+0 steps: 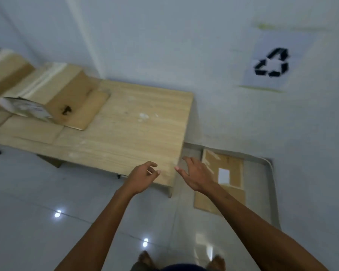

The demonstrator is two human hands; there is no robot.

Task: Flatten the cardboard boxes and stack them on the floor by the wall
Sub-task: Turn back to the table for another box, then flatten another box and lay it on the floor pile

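Observation:
Flattened cardboard [223, 184] with a white label lies on the floor by the wall, right of the table. On the wooden table [137, 124] at the left stands an assembled cardboard box [53, 94] with one flap folded down, and a second box [6, 71] sits behind it at the frame's left edge. My left hand [143, 177] hovers over the table's near right corner, fingers loosely curled, holding nothing. My right hand [196, 175] hangs just right of that corner above the flattened cardboard, fingers spread and empty.
A recycling sign [270, 63] is taped to the white wall above the floor stack. A flat cardboard piece [27, 130] lies on the table's left part. Glossy white floor tiles [47, 222] stretch in front of the table. My feet show at the bottom edge.

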